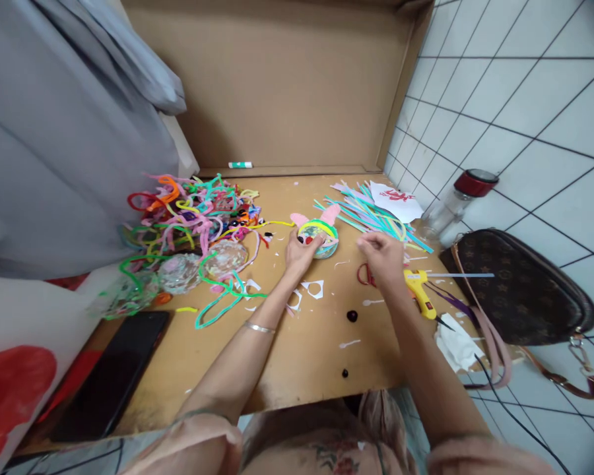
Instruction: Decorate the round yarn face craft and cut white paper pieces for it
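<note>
My left hand (299,254) is closed around a round craft ball (328,249) in the middle of the table. The ball is greenish and clear, with a yellow and green band across its top, pink ears and small dark and red pieces on its front. A yellow pipe cleaner (272,223) stretches out to its left. My right hand (385,256) hovers apart from the ball, fingertips pinched together; what they hold, if anything, is too small to make out. Beneath that hand, red-handled scissors (363,274) are partly hidden. A yellow glue gun (418,290) lies just to the right.
Tangled pipe cleaners (193,214) and clear balls (178,272) crowd the left side. Straight pipe cleaners (359,208) lie behind. Paper scraps (313,288) and a black bead (352,316) are scattered nearby. A phone (116,373), bottle (448,211) and brown bag (529,284) flank the table.
</note>
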